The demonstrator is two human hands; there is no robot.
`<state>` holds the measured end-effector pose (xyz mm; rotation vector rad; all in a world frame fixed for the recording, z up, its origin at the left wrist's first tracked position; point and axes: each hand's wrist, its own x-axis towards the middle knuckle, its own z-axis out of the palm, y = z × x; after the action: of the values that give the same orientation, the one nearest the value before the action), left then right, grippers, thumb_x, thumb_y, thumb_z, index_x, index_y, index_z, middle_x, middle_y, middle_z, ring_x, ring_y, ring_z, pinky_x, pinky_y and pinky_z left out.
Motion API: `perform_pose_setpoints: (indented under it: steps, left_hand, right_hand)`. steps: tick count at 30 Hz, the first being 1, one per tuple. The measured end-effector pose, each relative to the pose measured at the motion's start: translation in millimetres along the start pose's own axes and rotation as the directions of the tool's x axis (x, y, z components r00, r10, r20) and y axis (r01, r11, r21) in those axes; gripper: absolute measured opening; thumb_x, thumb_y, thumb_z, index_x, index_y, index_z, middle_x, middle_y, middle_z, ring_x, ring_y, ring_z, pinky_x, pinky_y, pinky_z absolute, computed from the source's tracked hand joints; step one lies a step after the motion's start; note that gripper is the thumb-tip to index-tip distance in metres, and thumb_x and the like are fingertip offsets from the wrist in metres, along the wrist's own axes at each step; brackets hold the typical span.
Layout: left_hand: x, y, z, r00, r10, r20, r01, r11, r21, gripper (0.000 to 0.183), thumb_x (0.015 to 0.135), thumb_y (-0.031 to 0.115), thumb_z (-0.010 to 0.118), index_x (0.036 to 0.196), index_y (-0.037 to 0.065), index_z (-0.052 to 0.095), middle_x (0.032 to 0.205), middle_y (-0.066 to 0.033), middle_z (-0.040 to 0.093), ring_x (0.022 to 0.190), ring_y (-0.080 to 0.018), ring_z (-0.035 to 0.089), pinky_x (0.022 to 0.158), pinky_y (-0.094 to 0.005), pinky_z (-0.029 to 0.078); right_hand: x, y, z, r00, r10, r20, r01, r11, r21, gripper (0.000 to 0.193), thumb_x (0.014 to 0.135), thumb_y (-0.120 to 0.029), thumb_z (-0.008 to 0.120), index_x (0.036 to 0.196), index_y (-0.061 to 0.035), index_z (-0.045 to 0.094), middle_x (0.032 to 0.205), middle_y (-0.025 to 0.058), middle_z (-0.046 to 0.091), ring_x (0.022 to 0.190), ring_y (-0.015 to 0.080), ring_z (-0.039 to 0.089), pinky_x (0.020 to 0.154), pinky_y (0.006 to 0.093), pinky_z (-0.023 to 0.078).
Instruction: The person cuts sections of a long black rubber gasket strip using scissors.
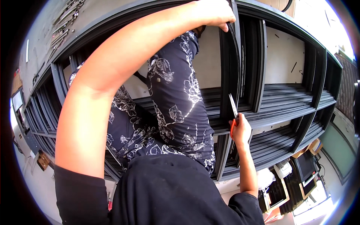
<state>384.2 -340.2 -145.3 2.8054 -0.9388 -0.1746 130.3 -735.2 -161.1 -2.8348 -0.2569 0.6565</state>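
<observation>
My right hand [242,129] is closed around a pair of scissors [234,107] with orange handles. Their silver blades point away from me, beside a long bar of the dark grey metal frame [261,67]. At the far end of that bar, my left hand [217,13] is stretched out with its fingers bent and pinched on a thin black strip [236,48]. From there the strip curves back along the bar toward the scissors. Part of the left hand is cut off by the upper edge of the picture.
My legs in patterned dark trousers [176,93] are among the stacked frames. Several metal tools [63,28] lie on the floor at the far left. Small black scraps [294,66] lie inside a frame opening. Boxes and dark panels [305,165] stand at the right.
</observation>
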Motion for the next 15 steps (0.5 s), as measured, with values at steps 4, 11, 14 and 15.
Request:
perform_pose_setpoints:
  steps: [4, 11, 14, 15]
  left_hand:
    - [-3.5, 1.9, 4.9, 0.999, -0.039, -0.007, 0.038, 0.999, -0.021, 0.032, 0.073, 0.044, 0.075, 0.085, 0.015, 0.072, 0.081, -0.0036, 0.07, 0.089, -0.0256, 0.067, 0.076, -0.0438, 0.05]
    - [-16.9, -6.6, 3.4, 0.987, -0.061, 0.148, 0.059, 0.998, 0.013, 0.039, 0.076, 0.049, 0.072, 0.091, 0.013, 0.072, 0.088, -0.0056, 0.071, 0.097, -0.0267, 0.066, 0.084, -0.0473, 0.049]
    - [-31.9, -23.9, 13.8, 0.999, 0.004, 0.042, -0.004, 1.0, -0.013, 0.032, 0.078, 0.041, 0.072, 0.09, 0.012, 0.065, 0.087, -0.0048, 0.061, 0.094, -0.0227, 0.06, 0.082, -0.04, 0.044]
    - [-34.3, -29.2, 18.0, 0.997, -0.019, 0.075, 0.018, 1.0, 0.015, 0.032, 0.072, 0.042, 0.076, 0.089, 0.016, 0.066, 0.09, -0.0002, 0.061, 0.102, -0.0211, 0.058, 0.088, -0.042, 0.043]
  right_hand:
    - [2.2, -6.7, -5.2, 0.998, 0.03, 0.052, -0.032, 0.999, 0.037, 0.037, 0.075, -0.013, 0.08, 0.105, -0.0067, 0.058, 0.083, 0.0114, 0.065, 0.075, 0.0304, 0.065, 0.067, 0.0386, 0.051]
    - [-11.2, 0.4, 6.0, 0.997, -0.072, -0.042, 0.069, 0.996, -0.062, 0.037, 0.077, -0.011, 0.077, 0.106, -0.0057, 0.055, 0.083, 0.0115, 0.061, 0.077, 0.0323, 0.062, 0.067, 0.0401, 0.05]
    - [-12.1, -2.0, 5.5, 0.997, -0.06, -0.05, 0.058, 0.997, -0.049, 0.036, 0.077, -0.011, 0.077, 0.106, -0.0045, 0.055, 0.086, 0.0133, 0.061, 0.079, 0.0341, 0.062, 0.068, 0.0414, 0.05]
    - [-13.0, -2.3, 5.4, 0.998, -0.038, -0.04, 0.037, 0.999, -0.034, 0.035, 0.078, -0.011, 0.076, 0.105, -0.0031, 0.056, 0.087, 0.0146, 0.061, 0.081, 0.0356, 0.062, 0.069, 0.0427, 0.051]
